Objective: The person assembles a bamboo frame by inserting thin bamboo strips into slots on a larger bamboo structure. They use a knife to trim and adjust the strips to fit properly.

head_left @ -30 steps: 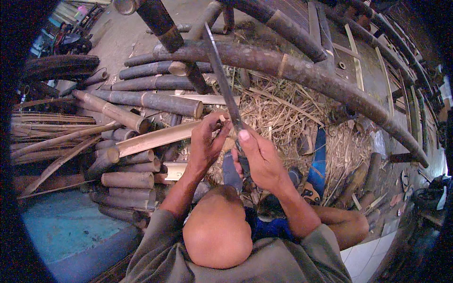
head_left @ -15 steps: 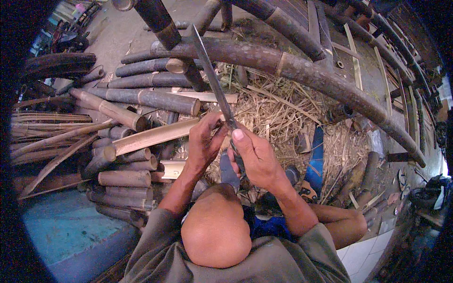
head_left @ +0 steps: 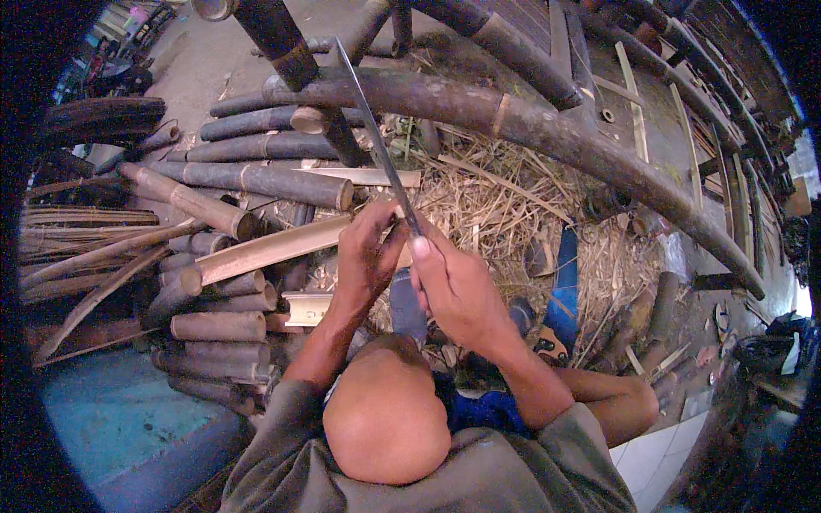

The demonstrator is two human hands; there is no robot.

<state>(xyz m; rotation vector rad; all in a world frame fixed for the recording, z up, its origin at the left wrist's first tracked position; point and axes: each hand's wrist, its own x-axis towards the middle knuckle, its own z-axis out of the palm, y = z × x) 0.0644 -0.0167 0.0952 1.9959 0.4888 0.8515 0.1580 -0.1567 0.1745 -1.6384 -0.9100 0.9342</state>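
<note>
In front of my raised knee, my right hand [head_left: 462,291] is wrapped round the handle of a long knife [head_left: 373,128]. Its narrow dark blade points up and away, tilted to the left, passing over the bamboo behind. My left hand [head_left: 366,255] is beside the blade near the handle, fingers curled in a pinch. A small pale bit shows at those fingertips, too little of it to name. Behind my left hand, a split bamboo half [head_left: 274,248] slopes down to the left, its pale inner side up; whether the hand touches it I cannot tell.
Cut bamboo lengths [head_left: 256,177] lie stacked at left, near a bundle of thin strips [head_left: 94,224]. A thick bamboo pole [head_left: 547,137] crosses beyond my hands, over a heap of shavings [head_left: 505,192]. A blue surface [head_left: 128,419] lies at lower left.
The whole view has shifted slightly left. My right hand has turned a little on the knife, and the handle's lower end, visible before, is now hidden. My left hand keeps its pinch.
</note>
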